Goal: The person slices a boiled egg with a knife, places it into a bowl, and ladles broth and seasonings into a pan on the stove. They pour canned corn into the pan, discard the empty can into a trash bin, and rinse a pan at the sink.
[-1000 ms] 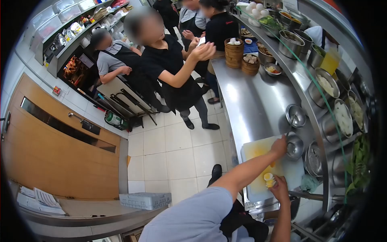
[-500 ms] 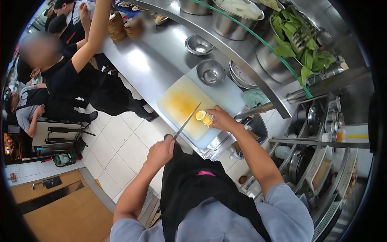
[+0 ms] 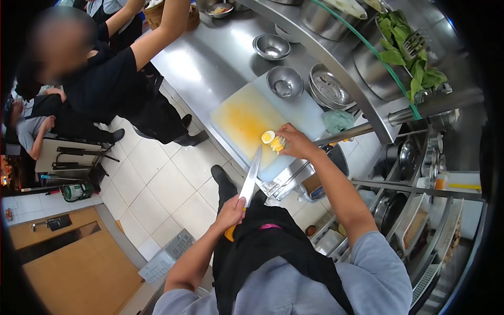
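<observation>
My left hand is wrapped round the yellow handle of a kitchen knife. The blade points up and away, its tip close to the egg slices. With the fingertips of my right hand I grip a sliced boiled egg, its white and yolk showing, over the right part of the cutting board. Yellow stains mark that board. Whether the egg rests on the board or sits just above it, I cannot tell.
Metal bowls stand behind the board. A green cloth lies to the right. Overhead, a steel shelf holds pots and leafy greens. A co-worker in black stands at the left, one arm stretched over the counter.
My left hand has moved right and nearer my body, turning the knife so its broad side shows. The egg stays in my right hand. The co-worker appears closer, and the view has shifted.
</observation>
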`<state>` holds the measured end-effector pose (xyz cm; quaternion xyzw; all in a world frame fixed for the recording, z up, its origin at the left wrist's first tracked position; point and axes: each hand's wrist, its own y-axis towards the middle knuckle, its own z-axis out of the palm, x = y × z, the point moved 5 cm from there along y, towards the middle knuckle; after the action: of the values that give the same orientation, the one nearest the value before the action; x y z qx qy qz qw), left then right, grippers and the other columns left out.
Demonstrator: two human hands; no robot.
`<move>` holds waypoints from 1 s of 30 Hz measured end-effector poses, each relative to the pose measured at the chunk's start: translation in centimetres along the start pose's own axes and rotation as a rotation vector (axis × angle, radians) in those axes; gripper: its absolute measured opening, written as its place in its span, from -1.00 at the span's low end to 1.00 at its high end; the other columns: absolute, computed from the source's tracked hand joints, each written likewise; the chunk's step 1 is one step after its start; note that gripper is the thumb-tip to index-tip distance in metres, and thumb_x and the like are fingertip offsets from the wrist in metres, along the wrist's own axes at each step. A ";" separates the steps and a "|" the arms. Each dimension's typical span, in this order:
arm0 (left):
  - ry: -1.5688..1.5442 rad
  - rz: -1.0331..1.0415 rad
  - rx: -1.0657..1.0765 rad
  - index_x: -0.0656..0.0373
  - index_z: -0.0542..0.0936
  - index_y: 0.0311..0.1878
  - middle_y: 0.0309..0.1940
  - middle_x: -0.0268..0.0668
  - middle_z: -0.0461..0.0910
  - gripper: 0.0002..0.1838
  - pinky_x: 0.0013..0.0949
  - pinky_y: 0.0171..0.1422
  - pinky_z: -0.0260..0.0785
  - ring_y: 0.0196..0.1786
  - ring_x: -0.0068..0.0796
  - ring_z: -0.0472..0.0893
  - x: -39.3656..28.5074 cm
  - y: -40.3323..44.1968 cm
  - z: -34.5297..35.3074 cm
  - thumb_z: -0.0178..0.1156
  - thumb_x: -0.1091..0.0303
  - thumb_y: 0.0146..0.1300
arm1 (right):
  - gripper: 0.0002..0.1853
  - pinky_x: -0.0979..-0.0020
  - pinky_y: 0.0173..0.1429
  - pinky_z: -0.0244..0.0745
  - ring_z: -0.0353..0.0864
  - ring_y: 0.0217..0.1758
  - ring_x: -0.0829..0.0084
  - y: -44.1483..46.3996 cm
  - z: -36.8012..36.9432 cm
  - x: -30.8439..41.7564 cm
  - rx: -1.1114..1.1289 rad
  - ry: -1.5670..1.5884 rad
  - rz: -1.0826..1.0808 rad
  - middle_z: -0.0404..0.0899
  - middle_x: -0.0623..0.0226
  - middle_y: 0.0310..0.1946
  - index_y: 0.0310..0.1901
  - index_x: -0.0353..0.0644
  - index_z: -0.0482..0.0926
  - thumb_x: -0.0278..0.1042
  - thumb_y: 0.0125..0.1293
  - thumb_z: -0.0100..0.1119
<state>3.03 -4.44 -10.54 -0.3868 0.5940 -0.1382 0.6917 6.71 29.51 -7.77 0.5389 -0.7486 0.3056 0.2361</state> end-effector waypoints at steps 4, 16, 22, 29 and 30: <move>-0.038 0.048 -0.033 0.22 0.49 -0.14 -0.59 -0.32 0.52 -0.63 -0.41 -0.53 0.39 -0.66 -0.55 0.50 0.2 1.6 2.3 -0.10 0.09 0.62 | -0.31 0.29 0.22 0.55 0.60 0.09 0.22 0.0 -0.6 0.7 0.010 -0.004 -0.034 0.49 0.24 0.11 0.23 -0.10 0.62 -0.44 -0.03 0.60; -0.084 0.098 -0.045 0.22 0.48 -0.09 -0.60 -0.34 0.48 -0.65 -0.40 -0.55 0.39 -0.66 -0.57 0.48 -1.4 3.6 5.4 -0.11 0.11 0.62 | -0.38 0.35 0.02 0.60 0.64 -0.17 0.35 -0.2 0.0 0.7 -0.019 0.087 0.034 0.51 0.28 -0.05 0.21 -0.08 0.63 -0.52 0.03 0.56; -0.068 0.101 -0.030 0.23 0.49 -0.08 -0.59 -0.32 0.49 -0.64 -0.40 -0.54 0.40 -0.66 -0.55 0.48 -3.3 4.1 6.4 -0.11 0.11 0.63 | -0.39 0.35 -0.01 0.61 0.65 -0.21 0.36 -0.8 0.2 0.2 -0.079 0.125 0.066 0.51 0.26 -0.10 0.18 -0.09 0.65 -0.52 0.02 0.58; 0.017 0.072 -0.015 0.22 0.51 0.00 -0.58 -0.32 0.50 -0.66 -0.39 -0.54 0.43 -0.65 -0.54 0.50 -5.1 4.2 5.9 -0.12 0.14 0.63 | -0.43 0.39 -0.07 0.66 0.67 -0.26 0.39 -1.0 0.1 -1.0 -0.147 0.205 0.113 0.55 0.23 -0.13 0.14 -0.17 0.67 -0.50 0.01 0.60; 0.035 0.059 -0.013 0.21 0.52 0.02 -0.58 -0.32 0.50 -0.66 -0.39 -0.53 0.44 -0.64 -0.54 0.51 -5.4 4.1 5.7 -0.12 0.14 0.63 | -0.43 0.39 -0.07 0.66 0.67 -0.26 0.39 -1.0 0.1 -1.1 -0.153 0.208 0.116 0.55 0.23 -0.13 0.14 -0.17 0.67 -0.50 0.01 0.60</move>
<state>5.86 3.92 -9.58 -0.3712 0.6181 -0.1209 0.6824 8.01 29.96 -8.39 0.4405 -0.7711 0.3150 0.3347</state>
